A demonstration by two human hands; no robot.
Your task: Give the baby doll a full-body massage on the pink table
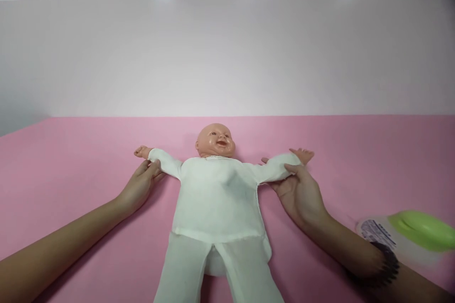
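Observation:
A baby doll [217, 199] in a white cloth top and trousers lies on its back, arms spread to both sides. Its bald plastic head [215, 141] points away from me, and the lower legs run out of the picture. On the left, my left hand [142, 181] pinches the doll's sleeve close to its wrist, fingers partly hidden. Around the other forearm my right hand [300, 194] is closed, thumb on top and fingers passing underneath. A dark beaded band circles my right wrist.
The doll rests on a pink surface [92, 156] with a white wall panel [227, 57] upright behind it. At the right, partly behind my forearm, lies a blurred pack with a green lid [421, 229] and a printed label.

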